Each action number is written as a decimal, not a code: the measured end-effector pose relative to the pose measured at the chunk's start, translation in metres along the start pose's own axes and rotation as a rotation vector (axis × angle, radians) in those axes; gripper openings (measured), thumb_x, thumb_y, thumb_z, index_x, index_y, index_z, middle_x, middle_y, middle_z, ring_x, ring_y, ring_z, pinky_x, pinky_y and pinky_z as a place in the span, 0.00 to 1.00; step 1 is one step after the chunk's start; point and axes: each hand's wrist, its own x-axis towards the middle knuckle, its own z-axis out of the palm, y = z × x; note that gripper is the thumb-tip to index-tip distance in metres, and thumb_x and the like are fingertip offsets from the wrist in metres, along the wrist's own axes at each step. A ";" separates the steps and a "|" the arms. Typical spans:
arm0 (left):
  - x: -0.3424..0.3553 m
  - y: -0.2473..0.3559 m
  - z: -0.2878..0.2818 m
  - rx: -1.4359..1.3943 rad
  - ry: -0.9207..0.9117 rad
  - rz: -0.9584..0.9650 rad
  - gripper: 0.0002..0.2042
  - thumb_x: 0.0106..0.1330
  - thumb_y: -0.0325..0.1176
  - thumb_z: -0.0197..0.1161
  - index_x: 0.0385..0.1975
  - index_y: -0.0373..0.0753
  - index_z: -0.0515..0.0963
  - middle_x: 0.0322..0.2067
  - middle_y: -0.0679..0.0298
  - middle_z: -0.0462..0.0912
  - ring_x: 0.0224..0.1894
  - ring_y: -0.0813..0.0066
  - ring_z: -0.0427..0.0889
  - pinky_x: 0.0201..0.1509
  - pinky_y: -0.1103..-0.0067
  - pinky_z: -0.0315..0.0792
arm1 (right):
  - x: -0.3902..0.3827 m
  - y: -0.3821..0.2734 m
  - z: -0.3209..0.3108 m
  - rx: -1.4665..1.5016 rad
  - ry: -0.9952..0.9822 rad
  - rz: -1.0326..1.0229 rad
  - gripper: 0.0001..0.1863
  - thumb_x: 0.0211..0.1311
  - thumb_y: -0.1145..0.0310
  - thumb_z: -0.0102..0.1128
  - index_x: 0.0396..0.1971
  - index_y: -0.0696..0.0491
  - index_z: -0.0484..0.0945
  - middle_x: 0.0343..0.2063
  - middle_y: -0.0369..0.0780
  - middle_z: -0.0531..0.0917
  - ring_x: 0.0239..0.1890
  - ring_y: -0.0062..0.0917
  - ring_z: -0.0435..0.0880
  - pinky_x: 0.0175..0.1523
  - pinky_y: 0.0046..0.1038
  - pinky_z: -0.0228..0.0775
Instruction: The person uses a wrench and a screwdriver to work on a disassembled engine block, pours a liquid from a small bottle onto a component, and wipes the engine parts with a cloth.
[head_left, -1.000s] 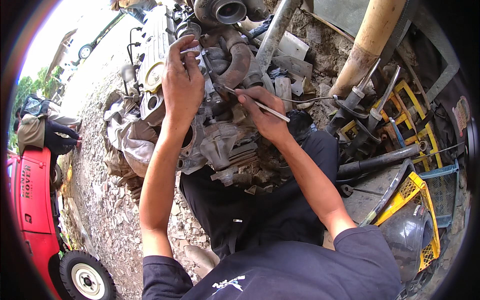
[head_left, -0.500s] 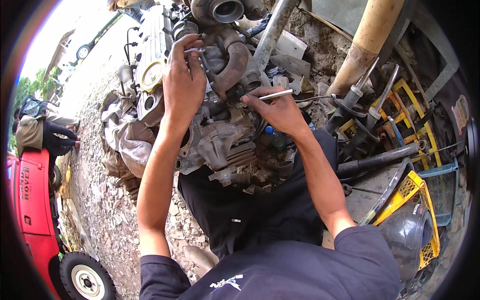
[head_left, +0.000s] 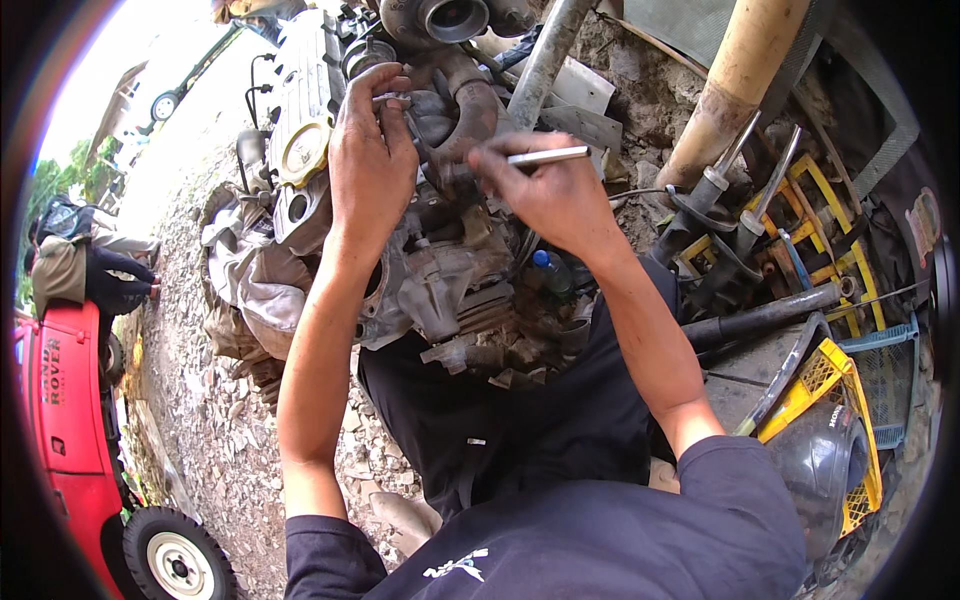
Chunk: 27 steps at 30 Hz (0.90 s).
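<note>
A person's blurred right hand (head_left: 555, 205) grips a slim metal rod (head_left: 550, 156) beside a rusty pipe (head_left: 478, 115). The greasy engine (head_left: 430, 290) sits below and left of that grip. The left hand (head_left: 372, 165) curls over it, perhaps holding something; unclear. Work looks underway; how much remains doesn't show.

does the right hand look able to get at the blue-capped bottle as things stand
Probably yes: the blue-capped bottle shows just below the right hand in the picture, its top uncovered. That hand's grip on the slim silver rod may hinder it.
</note>
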 end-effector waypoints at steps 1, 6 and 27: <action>0.000 0.001 0.000 0.001 -0.006 -0.021 0.15 0.77 0.27 0.47 0.60 0.38 0.70 0.51 0.56 0.83 0.47 0.65 0.86 0.52 0.72 0.79 | 0.006 -0.002 -0.001 0.029 0.049 -0.025 0.10 0.62 0.65 0.68 0.31 0.57 0.86 0.26 0.45 0.87 0.26 0.38 0.87 0.32 0.30 0.76; 0.003 0.008 0.006 -0.082 0.008 -0.068 0.13 0.73 0.23 0.50 0.55 0.36 0.72 0.46 0.54 0.84 0.51 0.55 0.83 0.56 0.67 0.74 | 0.027 0.043 0.040 -0.081 0.211 -0.258 0.08 0.61 0.67 0.67 0.32 0.56 0.86 0.26 0.48 0.86 0.29 0.41 0.87 0.36 0.34 0.76; 0.001 0.013 -0.003 -0.080 -0.026 -0.112 0.13 0.73 0.24 0.50 0.56 0.35 0.72 0.46 0.54 0.84 0.50 0.57 0.84 0.57 0.68 0.74 | -0.025 0.015 -0.005 -0.022 -0.098 -0.132 0.06 0.62 0.72 0.66 0.33 0.60 0.85 0.27 0.48 0.86 0.29 0.41 0.87 0.34 0.33 0.77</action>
